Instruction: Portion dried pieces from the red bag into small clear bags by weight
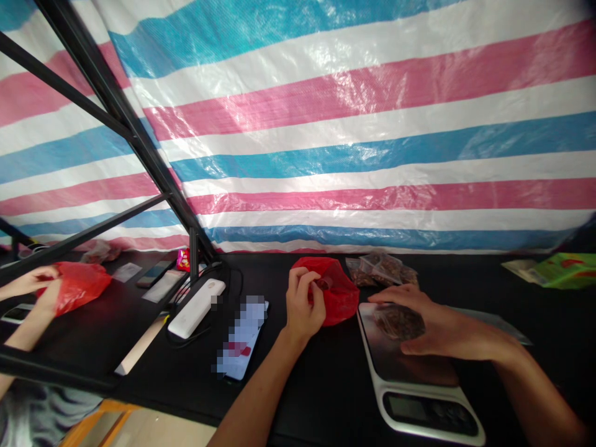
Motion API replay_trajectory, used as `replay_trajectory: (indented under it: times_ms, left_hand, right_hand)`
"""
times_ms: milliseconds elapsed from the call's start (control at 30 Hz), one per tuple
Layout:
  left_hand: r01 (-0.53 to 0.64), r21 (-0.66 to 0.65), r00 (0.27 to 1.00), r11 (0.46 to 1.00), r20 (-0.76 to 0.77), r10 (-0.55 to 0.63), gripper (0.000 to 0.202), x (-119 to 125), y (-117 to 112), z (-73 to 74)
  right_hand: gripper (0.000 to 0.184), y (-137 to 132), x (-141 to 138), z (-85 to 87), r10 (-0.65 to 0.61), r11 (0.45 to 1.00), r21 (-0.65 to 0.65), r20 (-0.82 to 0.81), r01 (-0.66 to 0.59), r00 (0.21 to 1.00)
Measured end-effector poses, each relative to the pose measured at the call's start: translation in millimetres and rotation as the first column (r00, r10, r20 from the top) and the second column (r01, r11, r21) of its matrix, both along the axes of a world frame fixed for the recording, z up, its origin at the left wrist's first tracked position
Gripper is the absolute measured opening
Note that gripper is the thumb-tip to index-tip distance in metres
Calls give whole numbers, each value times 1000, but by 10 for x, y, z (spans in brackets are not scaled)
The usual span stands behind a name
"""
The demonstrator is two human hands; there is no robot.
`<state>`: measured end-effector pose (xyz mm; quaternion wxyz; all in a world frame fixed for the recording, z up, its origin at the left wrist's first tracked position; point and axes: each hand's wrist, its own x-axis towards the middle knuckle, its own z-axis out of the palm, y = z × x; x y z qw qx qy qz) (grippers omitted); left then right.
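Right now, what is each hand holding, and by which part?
The left hand pinches a red plastic bag at its gathered edge. The right hand lies over a clear packet of brown pieces on a digital scale; whether it grips is unclear.

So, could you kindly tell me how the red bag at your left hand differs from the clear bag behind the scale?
The red plastic bag is strongly coloured, while the clear plastic bag shows the brown pieces inside it. The red plastic bag is pinched by the left hand, whereas the clear plastic bag lies with no hand on it. The red plastic bag is also puffed up, and the clear plastic bag lies flatter. Both rest on the black table.
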<state>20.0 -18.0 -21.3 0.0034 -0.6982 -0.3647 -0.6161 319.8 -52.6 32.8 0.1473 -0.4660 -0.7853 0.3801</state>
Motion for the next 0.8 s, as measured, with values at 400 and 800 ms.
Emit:
replay_trajectory:
  times_ms: [400,800]
  left_hand:
    - [-58,1,998,998,29,57,24,-45,22,34]
    - [-170,-66,974,983,138,178,26,-205,206,-48]
  right_hand:
    - [80,37,13,-150,-10,999,-43,29,11,1000]
    - [60,99,-437,34,-78,996,13,-293,85,953]
